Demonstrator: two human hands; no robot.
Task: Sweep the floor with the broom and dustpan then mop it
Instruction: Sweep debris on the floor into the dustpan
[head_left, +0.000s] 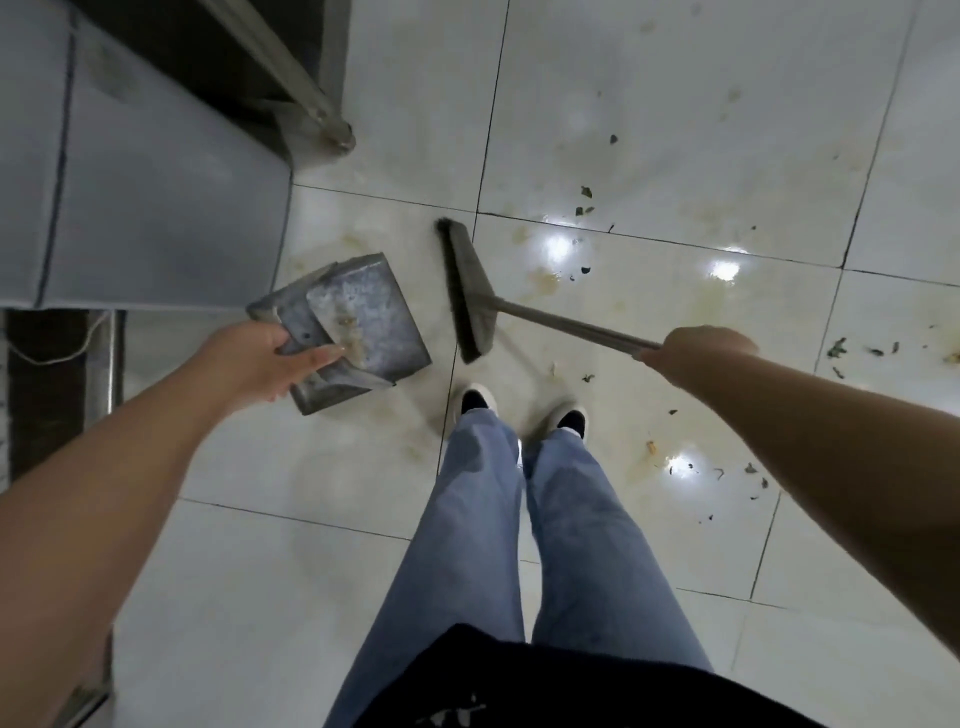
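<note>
While the sweeping is under way and the mop is nowhere in view, I stand on the tiled floor with a tool in each hand. My left hand has its fingers curled over the rear edge of the dustpan, thumb on top, holding it tilted just in front of my left shoe. I cannot tell whether its front lip touches the tiles. My right hand is wrapped in a closed fist around the handle of the broom, whose bristle head sits just beside the pan's open edge, to its right.

By my reckoning this is the gathering step: most of the dirt lies uncollected. Dark leaf scraps and crumbs are scattered across the tiles to my right, well apart from the pan, among yellowish smears. The next move calls for reaching the broom out past those scraps and drawing them back toward the pan's lip, with the pan pressed flat so nothing slips under.

The pan is dull grey metal, scuffed, with a little brownish dirt near its handle. The broom has a flat, dark, worn head on a thin pole. A grey cabinet stands at my left.
</note>
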